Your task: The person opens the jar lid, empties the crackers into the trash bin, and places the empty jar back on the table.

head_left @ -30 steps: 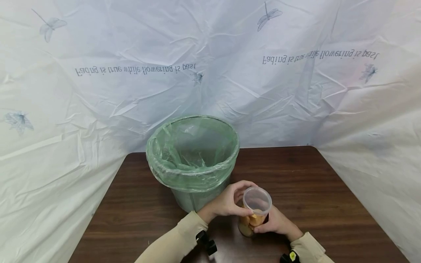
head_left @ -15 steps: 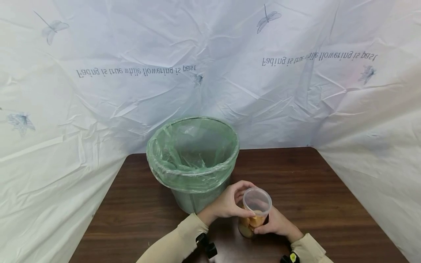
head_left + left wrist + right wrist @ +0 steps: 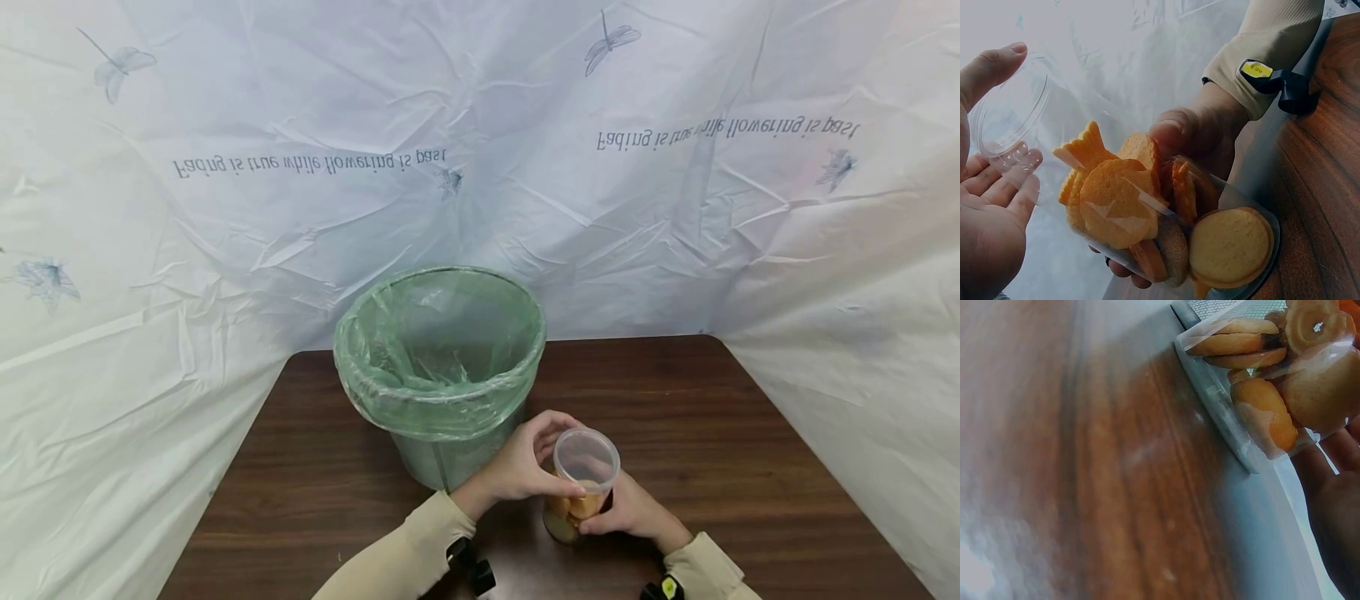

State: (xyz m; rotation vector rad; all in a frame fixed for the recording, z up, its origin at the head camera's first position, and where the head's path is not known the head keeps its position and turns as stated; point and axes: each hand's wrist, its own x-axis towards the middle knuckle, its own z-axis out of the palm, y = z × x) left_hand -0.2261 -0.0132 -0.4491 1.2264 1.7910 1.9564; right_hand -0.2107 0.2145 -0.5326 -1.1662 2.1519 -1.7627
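A clear plastic jar, part filled with golden cookies, tilts over the table between both hands. My left hand grips its round clear lid, thumb on the near side and fingers on the far side. In the left wrist view the thumb and fingers span the lid's edge. Lower down, my right hand holds the jar's body, its thumb in front and its other fingers mostly hidden behind. Round and fan-shaped cookies press against the wall, and the right wrist view shows the jar's base rim close over the tabletop.
A mesh bin lined with a green plastic bag stands behind the left forearm. The dark wooden table carries it. White printed sheeting hangs at the back and both sides.
My left thumb has slid slightly to the right along the lid's edge. The jar and my right hand stay nearly in place.
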